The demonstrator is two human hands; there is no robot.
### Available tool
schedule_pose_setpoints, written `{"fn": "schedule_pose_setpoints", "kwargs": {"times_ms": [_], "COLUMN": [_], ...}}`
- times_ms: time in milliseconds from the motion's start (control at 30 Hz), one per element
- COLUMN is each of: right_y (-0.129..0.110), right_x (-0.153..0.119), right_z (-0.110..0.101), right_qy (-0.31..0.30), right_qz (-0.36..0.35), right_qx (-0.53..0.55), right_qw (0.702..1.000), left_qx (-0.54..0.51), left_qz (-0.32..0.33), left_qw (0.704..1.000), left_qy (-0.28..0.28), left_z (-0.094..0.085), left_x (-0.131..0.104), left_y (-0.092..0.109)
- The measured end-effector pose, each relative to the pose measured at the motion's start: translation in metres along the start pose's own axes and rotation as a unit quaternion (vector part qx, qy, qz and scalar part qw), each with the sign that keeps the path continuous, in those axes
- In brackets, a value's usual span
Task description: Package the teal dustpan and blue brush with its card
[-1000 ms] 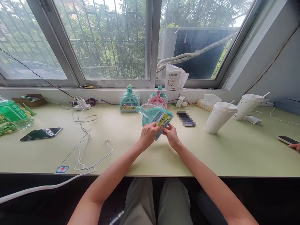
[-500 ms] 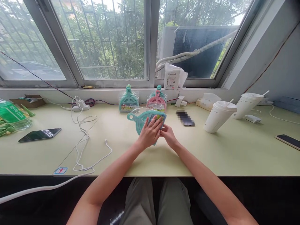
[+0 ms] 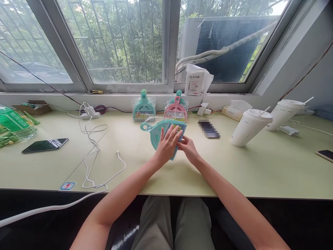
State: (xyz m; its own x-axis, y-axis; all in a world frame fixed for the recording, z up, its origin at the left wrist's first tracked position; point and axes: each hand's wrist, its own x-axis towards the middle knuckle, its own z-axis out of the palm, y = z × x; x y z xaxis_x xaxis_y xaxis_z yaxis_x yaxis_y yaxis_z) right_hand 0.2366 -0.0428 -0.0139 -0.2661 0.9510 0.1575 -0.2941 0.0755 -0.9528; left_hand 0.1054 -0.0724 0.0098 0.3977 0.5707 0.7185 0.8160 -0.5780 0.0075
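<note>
A teal dustpan and brush set [image 3: 157, 133] in clear plastic wrap is tilted above the table in front of me, its ringed handle pointing left. My left hand [image 3: 168, 146] lies flat across its brush side, fingers stretched out over the bristles and a yellow-green label. At the set's right edge, my right hand [image 3: 189, 149] is closed on it, with the fingertips partly hidden behind. Beyond my hands, a wrapped stack of teal sets [image 3: 144, 108] leans at the wall. Beside it leans another stack with a pink set [image 3: 176, 109] in front.
Two white lidded cups [image 3: 249, 128] with straws stand to the right, near a tissue pack [image 3: 236, 110]. A blurred phone [image 3: 208, 129] lies right of my hands. On the left are a white cable [image 3: 90, 166], a dark phone [image 3: 44, 145] and a green-labelled bottle [image 3: 15, 121].
The view has shifted slightly. The set has turned a little in my hands, showing more of the bristles and label. Both hands keep their places on it.
</note>
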Motion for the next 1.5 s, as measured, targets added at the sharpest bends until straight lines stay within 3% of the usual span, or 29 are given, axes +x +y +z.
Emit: {"fn": "schedule_pose_setpoints", "kwargs": {"times_ms": [100,233,367,600,867,933,1000,1133,1200,1300,1333,1400,1500], "right_y": [-0.001,-0.002,0.001,0.007,0.003,0.003,0.002,-0.002,-0.004,-0.003,-0.003,-0.002,-0.003], "right_x": [-0.002,-0.004,-0.003,-0.002,-0.003,-0.002,-0.001,0.003,0.005,0.008,0.009,0.009,0.01], "right_z": [0.001,0.003,0.002,-0.001,-0.001,-0.002,-0.003,-0.009,-0.014,-0.019,-0.02,-0.021,-0.022], "right_qy": [-0.007,-0.018,-0.021,-0.019,-0.011,-0.002,0.013,0.056,0.075,0.095,0.097,0.093,0.085], "right_qz": [0.006,0.012,0.013,0.016,0.005,0.001,-0.005,-0.028,-0.035,-0.034,-0.032,-0.026,-0.021], "right_qx": [-0.006,-0.015,-0.016,-0.024,-0.034,-0.027,-0.012,0.045,0.07,0.083,0.086,0.092,0.098], "right_qw": [1.0,1.0,1.0,0.999,0.999,1.0,1.0,0.997,0.994,0.991,0.991,0.991,0.991], "left_qx": [-0.017,-0.023,-0.051,-0.175,-0.309,-0.27,-0.206,-0.16,-0.238,-0.436,-0.506,-0.624,-0.701], "left_qz": [-0.024,-0.116,-0.178,-0.172,-0.12,-0.126,-0.169,-0.321,-0.419,-0.519,-0.516,-0.462,-0.386], "left_qw": [0.998,0.986,0.979,0.966,0.939,0.947,0.944,0.87,0.81,0.679,0.641,0.599,0.589], "left_qy": [0.056,0.121,0.09,0.085,0.087,0.12,0.196,0.338,0.335,0.281,0.257,0.196,0.114], "left_z": [-0.004,-0.011,-0.009,0.001,0.012,0.011,0.007,0.001,0.004,0.012,0.015,0.02,0.025], "left_x": [0.0,0.001,0.003,0.004,0.0,-0.001,-0.002,0.001,0.001,0.001,0.001,0.001,0.002], "left_y": [0.004,0.003,-0.007,-0.011,-0.003,0.0,0.001,-0.018,-0.033,-0.045,-0.043,-0.034,-0.012]}}
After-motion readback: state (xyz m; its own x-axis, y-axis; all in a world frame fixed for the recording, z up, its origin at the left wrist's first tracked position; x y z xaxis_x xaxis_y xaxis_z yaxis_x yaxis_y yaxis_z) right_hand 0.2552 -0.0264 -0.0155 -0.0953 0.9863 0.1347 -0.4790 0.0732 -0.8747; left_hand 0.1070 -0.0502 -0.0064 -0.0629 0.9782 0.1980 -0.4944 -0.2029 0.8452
